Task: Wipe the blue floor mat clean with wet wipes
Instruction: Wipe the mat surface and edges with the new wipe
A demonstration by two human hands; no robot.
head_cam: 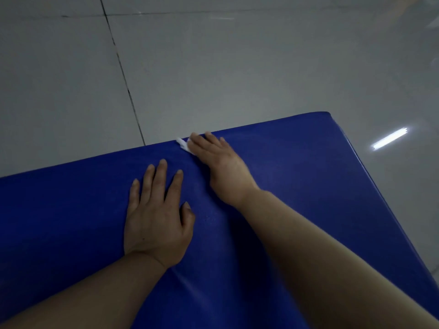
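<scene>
Blue floor mat (297, 186) fills near half of view, lying on grey tiled floor (190, 67). White wet wipe (184, 145) at mat's far edge, pressed flat under right hand (219, 162), fingers straight. Left hand (155, 217) flat on mat nearby, fingers spread, holding nothing.

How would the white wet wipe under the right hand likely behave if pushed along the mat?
The wet wipe looks crumpled, so probably floppy and apt to bunch. The right hand presses it flat-fingered; it likely slides easily, since the blue floor mat looks smooth and slightly glossy.
</scene>
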